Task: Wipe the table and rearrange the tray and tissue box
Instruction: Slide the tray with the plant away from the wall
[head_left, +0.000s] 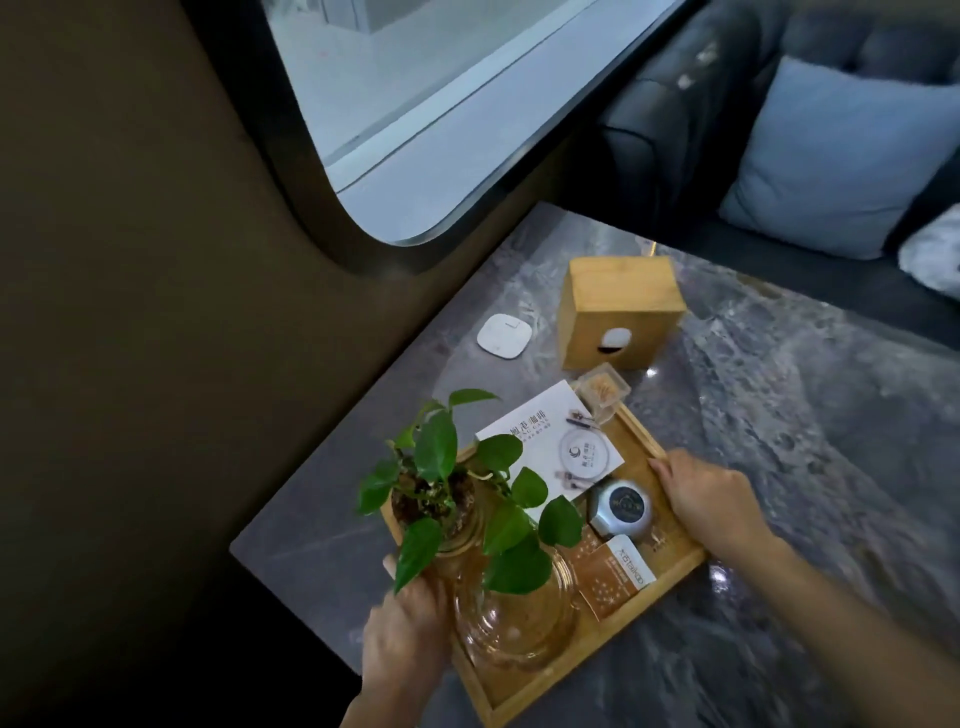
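A wooden tray (680, 564) rests near the left edge of the grey marble table (810, 426). It carries a green plant in a glass jar (447, 499), an amber glass dish (514, 618), a white card (550, 441), a round silver device (621, 506) and an orange packet (613, 577). My left hand (405, 634) grips the tray's near left rim, partly hidden by leaves. My right hand (711, 499) holds the far right rim. The wooden tissue box (618, 306) stands beyond the tray, apart from both hands.
A small clear box (602, 389) sits at the tray's far corner. A white square pad (504, 335) lies left of the tissue box. A dark sofa with a blue cushion (836, 161) borders the table's far side. A dark wall and window run along the left.
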